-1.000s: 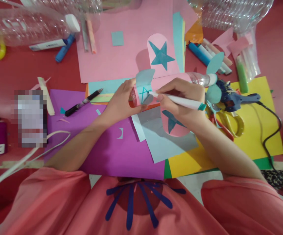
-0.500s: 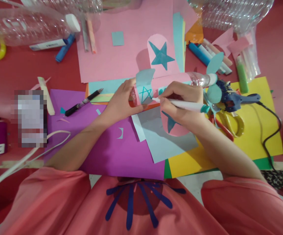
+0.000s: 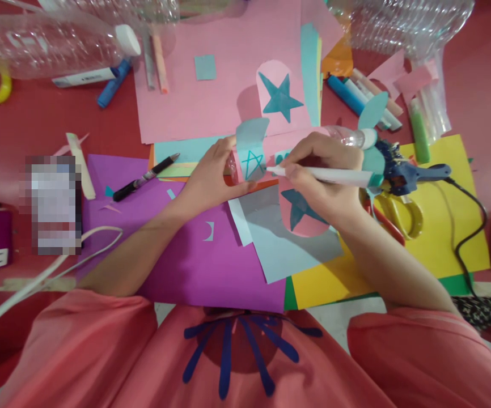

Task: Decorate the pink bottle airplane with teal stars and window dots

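A: What's biggest?

B: The red tabletop (image 3: 37, 119). Put the pink bottle (image 3: 290, 137) at the clock's centre: the purple sheet (image 3: 228, 266) is at seven, the pink sheet (image 3: 173, 107) at eleven, the yellow sheet (image 3: 445, 226) at four.

A: After the paper?

B: A clear bottle (image 3: 58, 45) with a white cap, at ten. Then the pink bottle itself, lying on its side mid-view, base to nine, cap to three. A blue flap (image 3: 252, 133) curves at its base end.

A: The hands?

B: The left hand (image 3: 214, 178) comes in from eight; its grip is closed round the pink bottle's base end, thumb on the near side. The right hand (image 3: 334, 156) comes in from between four and five, curled over the bottle's middle.

A: Next size down?

B: The glue gun (image 3: 407, 170) at three, past the cap, partly over the yellow sheet. Then pink cut-outs (image 3: 280, 97) bearing teal stars, one at twelve, one at six.

A: Smaller?

B: A pen (image 3: 147, 177) at nine, pointing to two. And the marker (image 3: 339, 177): the right grip pinches it, tip to nine, teal end to three.

A: Smallest?

B: The teal star outline (image 3: 252, 163) on the flap. The marker's tip is just beside it, at its three o'clock; I can't tell whether it touches the paper.
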Demonstrator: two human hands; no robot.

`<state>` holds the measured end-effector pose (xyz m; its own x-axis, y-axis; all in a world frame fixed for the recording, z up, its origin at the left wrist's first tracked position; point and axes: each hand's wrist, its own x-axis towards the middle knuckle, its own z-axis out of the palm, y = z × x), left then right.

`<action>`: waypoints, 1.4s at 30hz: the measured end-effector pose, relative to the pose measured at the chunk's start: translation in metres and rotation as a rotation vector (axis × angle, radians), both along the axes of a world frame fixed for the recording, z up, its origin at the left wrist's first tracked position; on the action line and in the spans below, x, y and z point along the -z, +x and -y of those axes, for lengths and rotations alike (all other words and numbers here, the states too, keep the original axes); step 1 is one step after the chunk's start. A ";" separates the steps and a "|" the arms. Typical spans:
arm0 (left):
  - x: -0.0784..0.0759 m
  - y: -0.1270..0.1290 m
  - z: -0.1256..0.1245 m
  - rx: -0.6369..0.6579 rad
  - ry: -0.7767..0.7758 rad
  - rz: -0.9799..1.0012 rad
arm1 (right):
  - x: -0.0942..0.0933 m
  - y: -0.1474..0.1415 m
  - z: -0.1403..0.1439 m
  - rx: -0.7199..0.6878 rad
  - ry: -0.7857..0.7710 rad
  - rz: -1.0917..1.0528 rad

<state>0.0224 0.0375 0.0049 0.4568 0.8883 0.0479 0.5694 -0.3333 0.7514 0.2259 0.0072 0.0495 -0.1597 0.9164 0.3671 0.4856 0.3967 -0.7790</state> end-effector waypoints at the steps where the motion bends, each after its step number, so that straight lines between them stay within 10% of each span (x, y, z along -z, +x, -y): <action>1: 0.000 0.000 0.000 -0.002 -0.003 0.003 | 0.000 -0.001 0.000 -0.007 -0.001 0.001; 42: 0.002 0.001 0.000 0.026 0.075 0.042 | -0.005 -0.003 0.000 -0.110 -0.036 0.024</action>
<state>0.0231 0.0380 0.0027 0.4754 0.8696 0.1334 0.5286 -0.4036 0.7468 0.2227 0.0072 0.0549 -0.2686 0.9055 0.3286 0.4596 0.4203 -0.7824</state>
